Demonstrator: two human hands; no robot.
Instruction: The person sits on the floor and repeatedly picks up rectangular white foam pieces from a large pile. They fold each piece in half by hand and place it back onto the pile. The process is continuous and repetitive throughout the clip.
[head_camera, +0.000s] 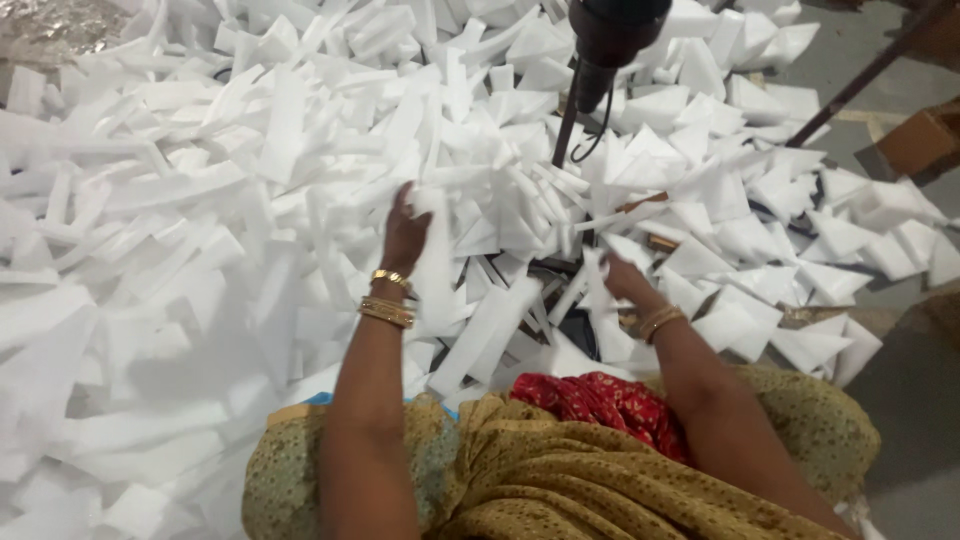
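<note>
Hands (405, 235) amid flat white foam offcuts (300, 150)

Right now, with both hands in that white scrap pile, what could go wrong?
1. The left hand lifts a white strip from a loose heap; neighbouring pieces may slide.
2. The right hand reaches near a dark rod and looped cable under the black tool; its bangles could perhaps snag.

Two hands, left hand (405, 235) and right hand (622, 280); countless white foam strips (200, 200); one black tool (610, 40).
</note>
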